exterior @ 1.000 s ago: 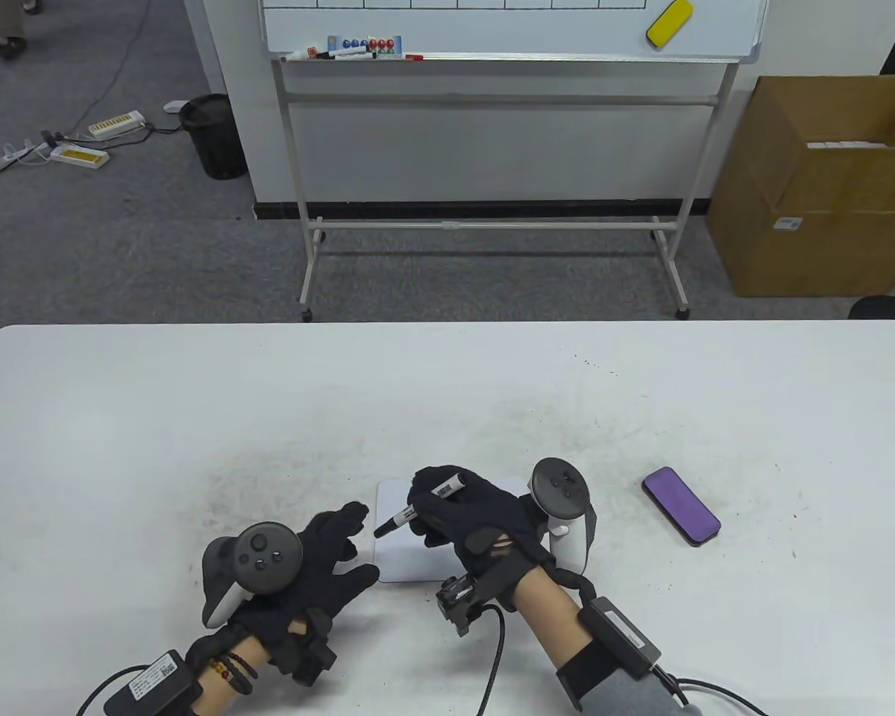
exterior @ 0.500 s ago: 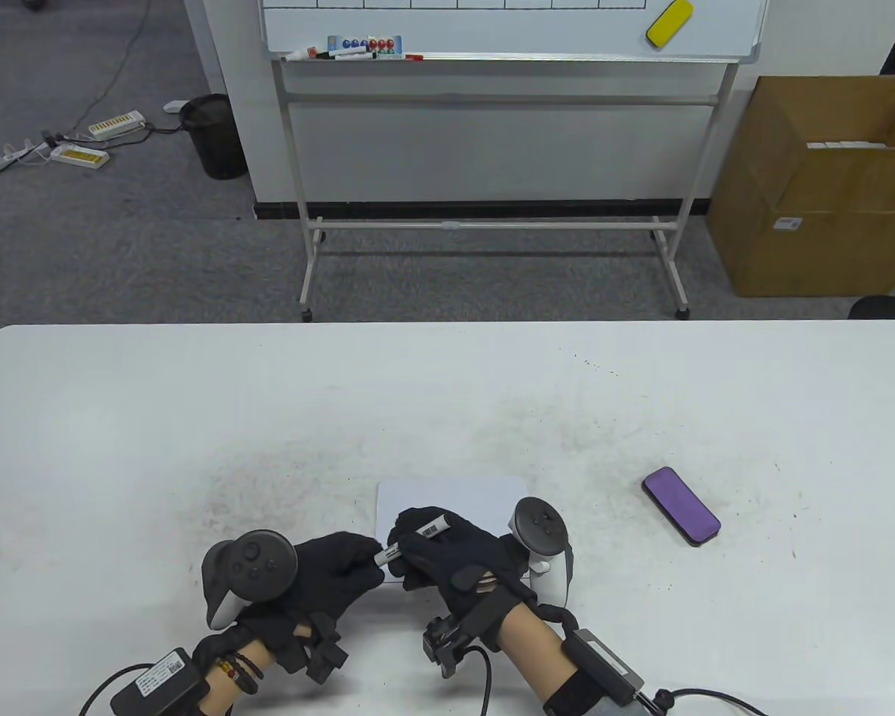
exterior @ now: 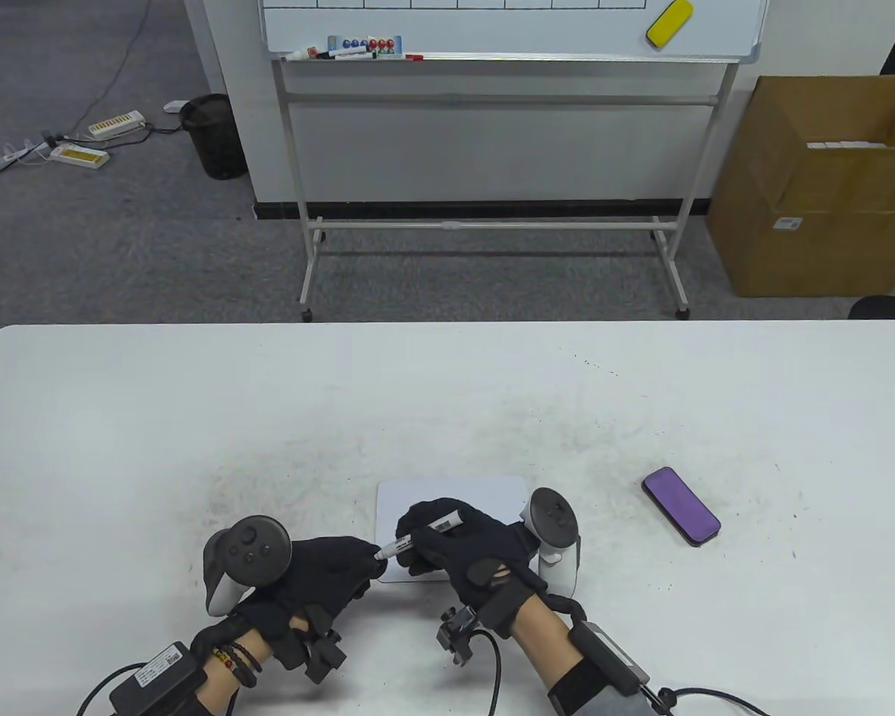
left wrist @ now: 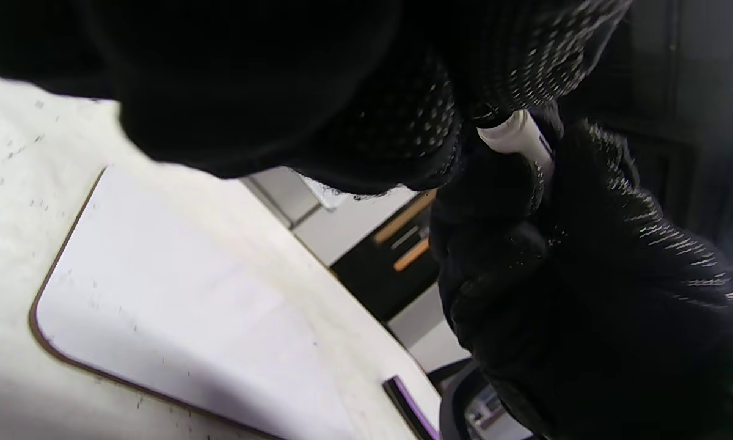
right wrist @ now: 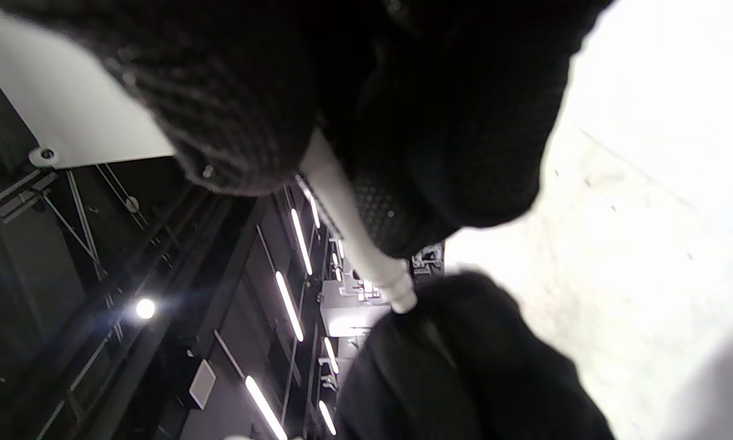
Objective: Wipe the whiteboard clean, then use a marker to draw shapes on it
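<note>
A small blank whiteboard [exterior: 455, 495] lies flat on the table near its front edge; it shows bare in the left wrist view [left wrist: 177, 293]. My right hand [exterior: 447, 538] hovers over the board's near half and grips a white marker [exterior: 426, 531] that points left. My left hand [exterior: 343, 563], just left of the board, curls its fingertips round the marker's cap end, so the cap is hidden inside them. The marker's white neck [left wrist: 516, 137] sticks out between the two gloves, and it also shows in the right wrist view [right wrist: 349, 229].
A purple eraser [exterior: 681, 506] lies on the table to the right of the board. The white table [exterior: 194, 403] stretches far back. Beyond it stand a large wheeled whiteboard [exterior: 507, 30] and a cardboard box [exterior: 813, 186] on the floor.
My right hand brought the marker down and left to my left hand, whose fingers closed on the cap end. Since then the right hand has drawn slightly right, baring more white neck.
</note>
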Available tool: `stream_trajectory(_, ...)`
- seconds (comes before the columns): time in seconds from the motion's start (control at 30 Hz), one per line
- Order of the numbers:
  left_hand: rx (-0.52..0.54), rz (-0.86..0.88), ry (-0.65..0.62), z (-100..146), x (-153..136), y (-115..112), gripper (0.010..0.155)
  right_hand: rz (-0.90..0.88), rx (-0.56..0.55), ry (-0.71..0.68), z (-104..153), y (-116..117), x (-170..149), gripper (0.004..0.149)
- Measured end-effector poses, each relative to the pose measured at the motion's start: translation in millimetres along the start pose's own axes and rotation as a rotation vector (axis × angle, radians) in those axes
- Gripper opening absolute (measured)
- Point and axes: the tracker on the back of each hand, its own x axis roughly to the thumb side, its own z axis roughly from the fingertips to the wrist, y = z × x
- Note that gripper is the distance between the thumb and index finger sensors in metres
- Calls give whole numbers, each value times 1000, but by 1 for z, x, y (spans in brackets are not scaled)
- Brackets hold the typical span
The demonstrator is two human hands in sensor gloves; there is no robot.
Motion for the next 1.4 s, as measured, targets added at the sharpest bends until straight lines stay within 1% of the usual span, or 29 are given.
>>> stream_trajectory(0.03,-35,0,22,-1,-2,0,48,-9,-2,-3,1,-4,3,42)
stream_trajectory(0.07,-45,-7,28,-2,-2,-1,48,10,-24,-19,2,-8,6,43)
stream_trajectory(0.1,-32,-34,38,-2,-2,-1,48,48,-22,-25,3,-10,9,43)
stream_trajectory(0.2,-43,-111,72,-1,-5,-2,48,99,-18,-35,4,-9,11,44)
stream_trajectory(0.27,-55,-127,106,-1,-7,0,47,126,-22,-40,5,-8,12,45)
stream_trajectory(0.33,-32,-130,145,1,-11,5,47,171,-24,-43,5,-9,12,45)
stream_trajectory(0.47,59,-154,241,4,-19,20,46,220,-53,-47,6,-15,12,45)
stream_trajectory(0.53,99,-191,287,5,-22,28,45,233,-75,-50,6,-19,12,45)
stream_trajectory(0.63,119,-301,346,7,-26,40,45,255,-100,-49,7,-23,12,45)
stream_trajectory(0.7,179,-317,375,8,-30,46,46,267,-105,-43,7,-25,11,45)
stream_trajectory(0.8,188,-330,434,8,-36,53,44,284,-110,-36,7,-26,10,45)
stream_trajectory(0.83,187,-356,454,7,-37,54,42,290,-111,-36,7,-26,10,45)
stream_trajectory(0.87,163,-426,475,7,-39,55,40,296,-111,-34,7,-26,10,45)
stream_trajectory(0.97,78,-644,546,5,-45,52,38,313,-107,-32,7,-25,10,46)
stream_trajectory(1.03,11,-714,569,3,-50,48,39,324,-102,-28,7,-25,9,46)
stream_trajectory(1.1,-9,-726,574,2,-54,44,40,330,-98,-26,7,-24,8,46)
stream_trajectory(1.23,-3,-806,560,0,-57,39,44,340,-92,-22,7,-23,8,46)
stream_trajectory(1.4,-21,-832,552,0,-61,33,48,341,-88,-19,7,-22,7,46)
